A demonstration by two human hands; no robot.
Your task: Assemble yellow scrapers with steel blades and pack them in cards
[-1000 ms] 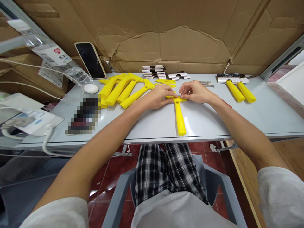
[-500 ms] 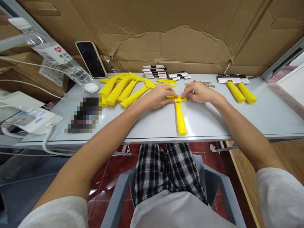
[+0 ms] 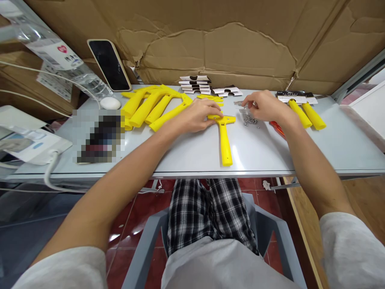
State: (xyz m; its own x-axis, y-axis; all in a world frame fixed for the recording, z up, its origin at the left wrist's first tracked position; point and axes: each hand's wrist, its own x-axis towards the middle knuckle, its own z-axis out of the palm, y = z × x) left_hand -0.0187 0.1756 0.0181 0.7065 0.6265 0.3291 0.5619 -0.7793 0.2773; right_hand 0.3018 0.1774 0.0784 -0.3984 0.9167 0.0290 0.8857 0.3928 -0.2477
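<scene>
My left hand is closed on the head of a yellow plastic scraper handle, which lies on the table with its grip pointing toward me. To the right, my right hand has its fingers bent in a pinch at a thin metal plate. More flat metal plates lie just behind it. Close below those fingers is a small heap of screws. A red-handled tool is partly covered by my right forearm.
Several yellow scraper handles are piled at the left, with narrow yellow strips beside them. Folded cards are stacked against the cardboard. Two carded scrapers lie right. A phone, water bottle and cables stand left.
My right hand has left the scraper's head and moved right to the metal plates. The screws and red-handled tool now show. My left hand stays on the scraper handle.
</scene>
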